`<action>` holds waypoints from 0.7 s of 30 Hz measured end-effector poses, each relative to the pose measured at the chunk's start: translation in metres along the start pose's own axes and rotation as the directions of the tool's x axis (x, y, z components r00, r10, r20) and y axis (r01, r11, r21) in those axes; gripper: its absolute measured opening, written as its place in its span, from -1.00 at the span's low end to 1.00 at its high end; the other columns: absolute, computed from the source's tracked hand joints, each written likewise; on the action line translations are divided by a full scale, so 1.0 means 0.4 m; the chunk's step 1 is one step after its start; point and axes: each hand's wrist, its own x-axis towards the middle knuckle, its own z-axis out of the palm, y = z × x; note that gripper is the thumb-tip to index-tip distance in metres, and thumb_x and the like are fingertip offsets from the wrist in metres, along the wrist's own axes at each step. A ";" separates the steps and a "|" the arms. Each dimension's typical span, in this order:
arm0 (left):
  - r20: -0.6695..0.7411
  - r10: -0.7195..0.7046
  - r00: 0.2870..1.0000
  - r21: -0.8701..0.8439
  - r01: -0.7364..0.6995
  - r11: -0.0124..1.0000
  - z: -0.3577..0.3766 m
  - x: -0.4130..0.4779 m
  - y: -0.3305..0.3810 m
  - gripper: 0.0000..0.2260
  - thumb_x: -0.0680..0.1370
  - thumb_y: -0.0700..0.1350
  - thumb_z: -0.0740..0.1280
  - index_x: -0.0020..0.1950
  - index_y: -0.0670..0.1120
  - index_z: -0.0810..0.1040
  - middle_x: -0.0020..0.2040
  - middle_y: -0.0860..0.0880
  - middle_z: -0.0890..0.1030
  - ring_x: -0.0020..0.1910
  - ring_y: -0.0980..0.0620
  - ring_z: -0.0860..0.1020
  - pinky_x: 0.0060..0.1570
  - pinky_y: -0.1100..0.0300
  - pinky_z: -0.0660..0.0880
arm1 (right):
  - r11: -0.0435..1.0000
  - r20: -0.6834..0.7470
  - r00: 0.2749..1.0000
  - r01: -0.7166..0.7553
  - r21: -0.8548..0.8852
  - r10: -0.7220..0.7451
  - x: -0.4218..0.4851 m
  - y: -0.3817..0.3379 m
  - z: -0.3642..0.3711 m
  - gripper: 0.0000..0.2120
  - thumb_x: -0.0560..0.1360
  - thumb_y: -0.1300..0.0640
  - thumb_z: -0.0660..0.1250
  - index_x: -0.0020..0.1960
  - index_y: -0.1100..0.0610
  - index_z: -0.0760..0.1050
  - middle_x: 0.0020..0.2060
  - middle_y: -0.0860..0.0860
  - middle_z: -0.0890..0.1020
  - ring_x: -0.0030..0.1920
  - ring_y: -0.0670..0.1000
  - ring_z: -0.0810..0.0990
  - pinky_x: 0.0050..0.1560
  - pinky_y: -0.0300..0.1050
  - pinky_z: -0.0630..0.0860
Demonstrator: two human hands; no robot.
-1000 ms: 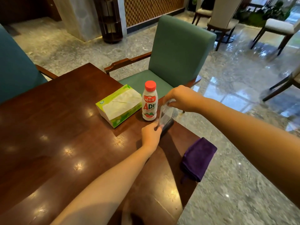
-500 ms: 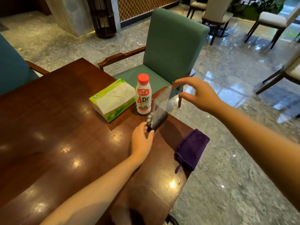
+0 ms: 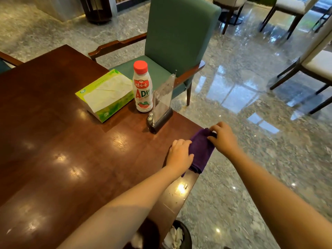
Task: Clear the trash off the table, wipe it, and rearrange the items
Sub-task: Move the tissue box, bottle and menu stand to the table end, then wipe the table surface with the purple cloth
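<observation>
A purple cloth lies folded over the right edge of the dark wooden table. My left hand rests on the cloth's left side, fingers curled onto it. My right hand pinches the cloth's far end. Further back stand a clear acrylic sign holder on a black base, a white drink bottle with a red cap, and a green tissue box, in a row near the table's far right edge.
A green armchair stands just behind the table's far edge. Part of another armchair shows at the left. A black bin with white crumpled paper sits on the marble floor under the table's near corner. White chairs stand at the right.
Both hands have left the sign holder, which now stands upright by the bottle, and have moved down to the purple cloth at the table edge.
</observation>
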 end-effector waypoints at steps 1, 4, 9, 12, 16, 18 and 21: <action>0.002 0.000 1.000 0.018 0.000 1.000 -0.001 0.004 0.003 -0.56 0.52 -0.11 0.30 0.39 -0.11 0.33 0.29 -0.10 0.44 0.32 -0.10 0.32 0.32 0.07 0.31 | 0.999 -0.046 0.998 0.036 -0.020 -0.037 -0.007 -0.007 -0.002 -0.78 0.46 0.23 0.38 0.10 0.24 0.56 0.08 0.16 0.52 0.11 0.18 0.48 0.06 0.00 0.44; 0.013 0.024 1.000 -0.044 -0.023 0.999 -0.020 0.018 0.017 -0.46 0.51 -0.09 0.32 0.45 -0.10 0.23 0.36 -0.09 0.40 0.37 -0.10 0.30 0.33 0.06 0.31 | 0.992 -0.100 0.991 0.098 0.083 -0.089 -0.027 -0.027 -0.027 -0.92 0.45 0.25 0.38 -0.06 0.23 0.57 -0.07 0.12 0.60 -0.01 0.10 0.52 -0.10 -0.14 0.39; 0.062 0.003 0.998 -0.361 0.020 0.932 -0.076 0.035 0.038 -0.59 0.49 -0.08 0.37 0.33 -0.08 0.43 0.21 -0.08 0.58 0.20 -0.03 0.52 0.12 0.17 0.46 | 0.905 -0.013 0.990 0.135 0.404 -0.142 -0.060 -0.081 -0.119 -0.94 0.46 0.22 0.38 -0.11 0.09 0.54 -0.18 -0.04 0.61 -0.06 -0.01 0.57 -0.03 -0.16 0.47; 0.068 0.024 0.997 -0.396 0.004 0.918 -0.111 0.006 0.033 -0.72 0.49 -0.10 0.37 0.18 -0.13 0.54 0.09 -0.11 0.64 0.08 -0.04 0.58 0.04 0.12 0.50 | 0.883 0.021 0.972 0.205 0.423 -0.236 -0.070 -0.120 -0.162 -0.93 0.46 0.20 0.39 -0.09 0.07 0.56 -0.17 -0.03 0.64 -0.10 -0.03 0.61 -0.02 -0.14 0.52; 0.021 -0.012 1.000 -0.502 0.021 0.865 -0.181 -0.069 -0.014 -0.75 0.49 -0.16 0.38 0.15 -0.15 0.55 0.04 -0.09 0.64 0.01 0.03 0.60 0.00 0.23 0.52 | 0.808 -0.029 0.952 0.276 0.521 -0.306 -0.091 -0.184 -0.195 -0.86 0.47 0.21 0.39 -0.14 -0.03 0.55 -0.21 -0.07 0.64 -0.21 -0.21 0.58 -0.13 -0.33 0.51; -0.035 -0.047 0.998 -0.475 0.025 0.880 -0.230 -0.118 -0.053 -0.79 0.49 -0.15 0.38 0.12 -0.11 0.58 -0.01 -0.01 0.63 -0.07 0.18 0.59 -0.07 0.39 0.48 | 0.760 -0.047 0.935 0.313 0.569 -0.350 -0.105 -0.231 -0.203 -0.84 0.46 0.23 0.40 -0.14 -0.04 0.55 -0.21 -0.09 0.63 -0.23 -0.20 0.57 -0.15 -0.34 0.51; -0.103 -0.088 0.991 -0.431 0.035 0.902 -0.302 -0.201 -0.108 -0.89 0.50 -0.11 0.37 0.01 -0.04 0.60 -0.12 0.10 0.62 -0.20 0.39 0.54 -0.18 0.53 0.40 | 0.672 -0.070 0.883 0.403 0.621 -0.465 -0.131 -0.318 -0.195 -0.86 0.46 0.28 0.38 -0.11 0.05 0.55 -0.22 -0.10 0.62 -0.22 -0.23 0.58 -0.15 -0.39 0.49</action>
